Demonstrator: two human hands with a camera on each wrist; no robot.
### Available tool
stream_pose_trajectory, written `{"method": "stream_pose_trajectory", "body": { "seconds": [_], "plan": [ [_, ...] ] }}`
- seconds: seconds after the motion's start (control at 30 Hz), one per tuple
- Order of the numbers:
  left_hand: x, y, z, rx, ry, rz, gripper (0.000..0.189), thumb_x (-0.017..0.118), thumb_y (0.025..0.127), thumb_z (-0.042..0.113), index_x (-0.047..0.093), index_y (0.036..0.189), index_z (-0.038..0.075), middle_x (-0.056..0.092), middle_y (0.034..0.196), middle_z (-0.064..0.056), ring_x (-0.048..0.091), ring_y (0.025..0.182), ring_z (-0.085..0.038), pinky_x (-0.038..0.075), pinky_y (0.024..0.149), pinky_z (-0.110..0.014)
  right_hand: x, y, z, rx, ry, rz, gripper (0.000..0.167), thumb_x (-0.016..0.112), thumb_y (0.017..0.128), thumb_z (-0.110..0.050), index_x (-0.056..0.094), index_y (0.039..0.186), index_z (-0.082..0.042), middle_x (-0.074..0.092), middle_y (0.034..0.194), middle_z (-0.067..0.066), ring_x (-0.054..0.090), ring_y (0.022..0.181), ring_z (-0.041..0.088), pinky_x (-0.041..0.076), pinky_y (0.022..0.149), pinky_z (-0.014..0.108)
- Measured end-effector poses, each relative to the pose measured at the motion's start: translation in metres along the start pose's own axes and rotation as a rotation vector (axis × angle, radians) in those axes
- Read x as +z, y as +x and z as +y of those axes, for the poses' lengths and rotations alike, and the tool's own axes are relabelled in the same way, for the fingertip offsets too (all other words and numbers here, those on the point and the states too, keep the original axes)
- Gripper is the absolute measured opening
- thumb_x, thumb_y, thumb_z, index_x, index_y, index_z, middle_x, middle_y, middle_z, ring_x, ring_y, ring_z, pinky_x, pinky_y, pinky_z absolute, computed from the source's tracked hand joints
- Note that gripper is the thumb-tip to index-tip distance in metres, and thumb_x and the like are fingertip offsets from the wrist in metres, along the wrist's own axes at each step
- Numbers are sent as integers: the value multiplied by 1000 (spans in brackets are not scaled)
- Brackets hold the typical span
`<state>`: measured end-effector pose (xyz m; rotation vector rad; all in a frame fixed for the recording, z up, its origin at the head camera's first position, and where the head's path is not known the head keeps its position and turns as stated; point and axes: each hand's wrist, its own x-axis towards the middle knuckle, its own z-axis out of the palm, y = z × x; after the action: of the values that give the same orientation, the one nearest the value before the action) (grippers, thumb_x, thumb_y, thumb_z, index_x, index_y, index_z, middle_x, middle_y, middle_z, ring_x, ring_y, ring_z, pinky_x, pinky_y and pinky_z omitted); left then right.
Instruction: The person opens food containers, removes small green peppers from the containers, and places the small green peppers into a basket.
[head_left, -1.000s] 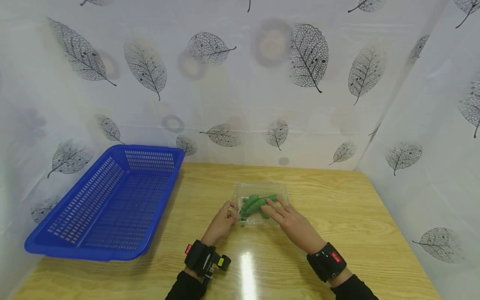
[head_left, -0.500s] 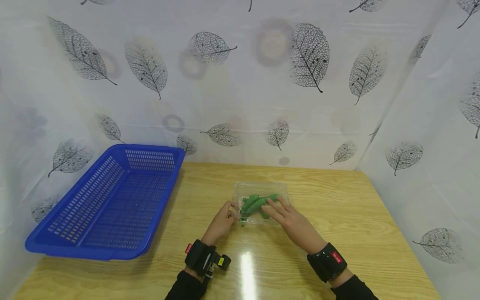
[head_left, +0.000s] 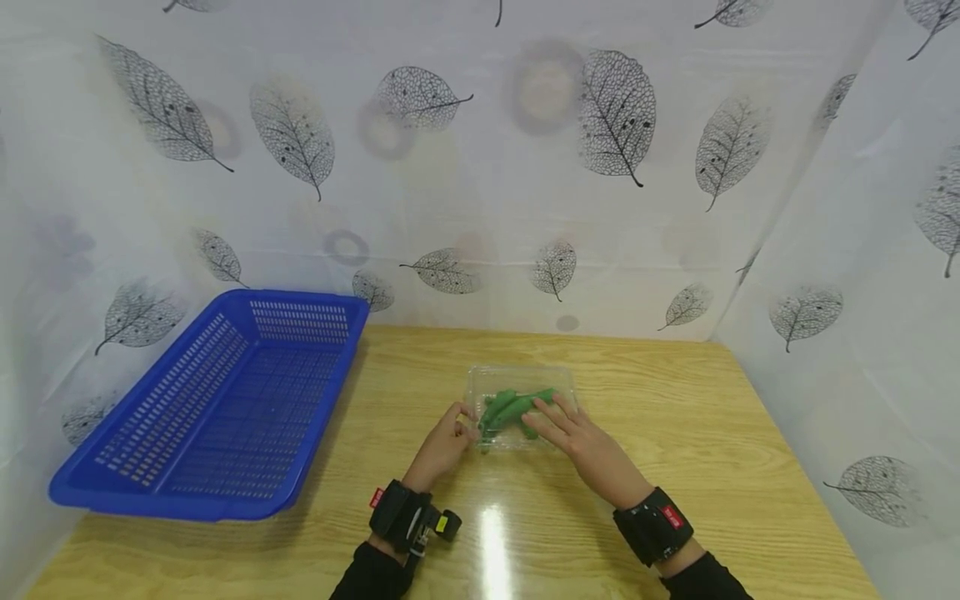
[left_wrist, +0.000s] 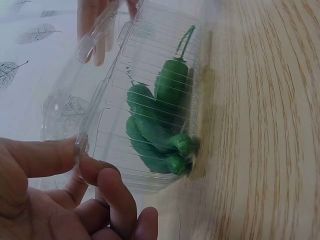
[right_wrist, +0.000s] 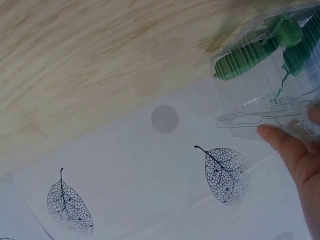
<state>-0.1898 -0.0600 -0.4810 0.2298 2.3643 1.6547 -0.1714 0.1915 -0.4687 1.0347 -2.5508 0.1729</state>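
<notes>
A clear plastic clamshell box (head_left: 487, 379) sits on the table with several long green vegetables (head_left: 513, 408) inside. In the left wrist view these vegetables (left_wrist: 171, 82) have thin stems and show through the ribbed wall. My left hand (head_left: 444, 442) is at the near left corner; thumb and finger pinch the rim there in the left wrist view. Over the box's right side lies my right hand (head_left: 592, 446), its fingers extended across the lid. In the right wrist view the fingertips of this hand (right_wrist: 295, 150) touch the lid by the rim.
A large blue plastic basket (head_left: 247, 408) with slotted walls stands at the left of the wooden table (head_left: 720, 442). Behind and to the sides hangs a white sheet (head_left: 480, 192) printed with grey leaves. Both wrists wear black straps.
</notes>
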Motion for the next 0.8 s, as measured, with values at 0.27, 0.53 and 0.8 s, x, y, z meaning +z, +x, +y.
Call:
{"method": "stream_pose_trajectory", "body": {
  "seconds": [0.27,0.53,0.8],
  "plan": [
    [0,0,-2,14,-5,9,19,50,93,9,47,111,4,49,73,-5,38,59,-14,30,52,-25,-1,-1,1,5,5,3,82,67,71,19,45,139,-19,45,144,10,44,131,34,44,98,48],
    [-1,1,-2,7,-4,-6,21,49,94,9,46,114,1,52,78,-8,40,62,-15,32,54,-26,0,-2,1,9,6,20,83,64,70,23,46,139,-19,46,143,10,45,130,34,45,97,49],
    [-4,0,-1,-15,-10,-24,22,52,93,11,48,113,2,47,73,-2,42,61,-15,33,51,-25,-4,-5,6,-8,74,89,75,66,67,23,53,132,-11,54,135,10,52,123,30,53,65,20]
  ]
}}
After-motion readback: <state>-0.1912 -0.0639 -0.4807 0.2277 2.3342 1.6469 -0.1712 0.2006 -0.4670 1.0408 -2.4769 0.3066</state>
